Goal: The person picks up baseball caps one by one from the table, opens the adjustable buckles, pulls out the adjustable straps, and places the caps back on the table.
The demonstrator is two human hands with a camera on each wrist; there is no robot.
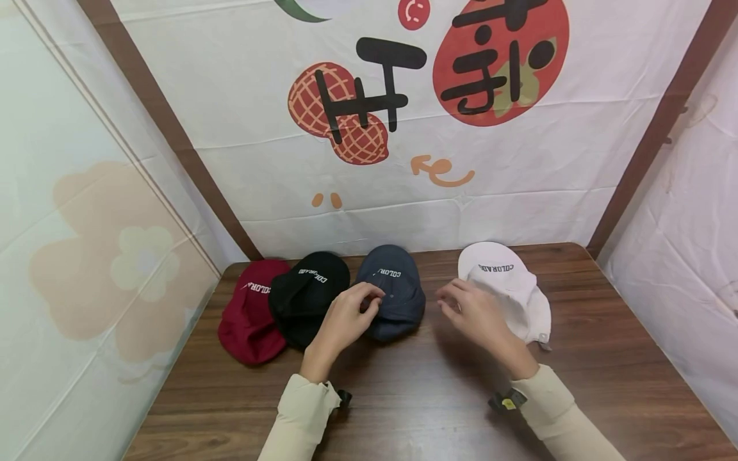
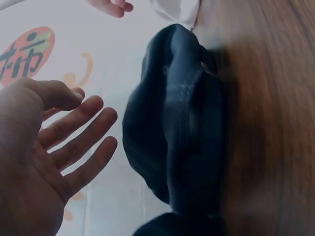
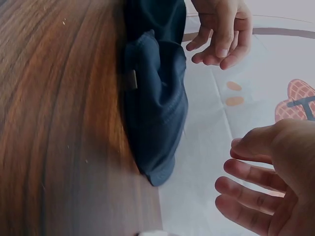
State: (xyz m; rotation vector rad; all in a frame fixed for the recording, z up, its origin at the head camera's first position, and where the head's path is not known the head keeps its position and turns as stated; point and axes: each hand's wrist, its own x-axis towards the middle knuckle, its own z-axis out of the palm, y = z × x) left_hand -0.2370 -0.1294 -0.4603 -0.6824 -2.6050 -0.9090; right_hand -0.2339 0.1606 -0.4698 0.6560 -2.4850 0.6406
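A navy cap (image 1: 394,282) lies near the middle of the table's back edge, with white lettering on its front. My left hand (image 1: 349,314) hovers over its left side, fingers loosely bent and holding nothing. In the left wrist view that hand (image 2: 59,142) is apart from the navy cap (image 2: 182,118). My right hand (image 1: 475,314) is in the air between the navy cap and a white cap (image 1: 501,275), covering part of the white one. The right wrist view shows the right hand (image 3: 266,182) with relaxed, bare fingers, away from the navy cap (image 3: 157,103).
Left of the navy cap, a black cap (image 1: 314,275) overlaps a dark red cap (image 1: 248,333). The caps lie along the back of the brown wooden table (image 1: 398,416). A white printed cloth (image 1: 242,173) stands behind it, with further cloth walls at both sides.
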